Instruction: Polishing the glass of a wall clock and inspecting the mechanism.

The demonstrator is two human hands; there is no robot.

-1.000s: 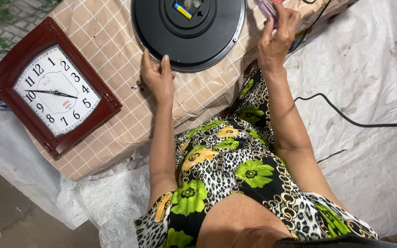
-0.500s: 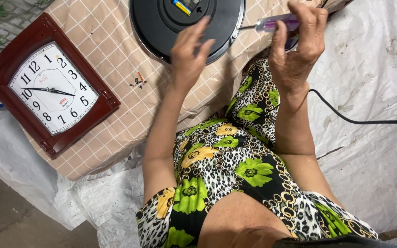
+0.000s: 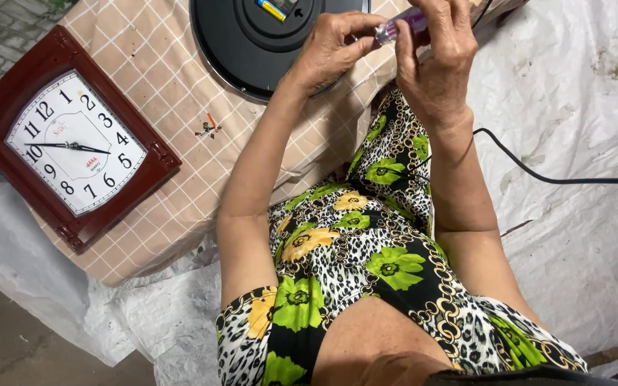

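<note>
A round black clock (image 3: 252,50) lies face down on the checked beige cloth (image 3: 159,100), its battery visible in the back. Over its near edge my right hand (image 3: 441,61) grips a small purple-handled screwdriver (image 3: 403,23). My left hand (image 3: 330,46) pinches the tool's clear front end with its fingertips. Both hands are raised just above the cloth, close together.
A square clock (image 3: 73,143) with a dark red wooden frame and white dial lies face up at the left. A few tiny parts (image 3: 209,127) sit on the cloth between the clocks. A black cable (image 3: 559,179) runs across the white sheet (image 3: 574,107) at the right.
My left hand rose off the black clock's edge and came to the tip of the screwdriver. My right hand brought the tool down and left to meet it.
</note>
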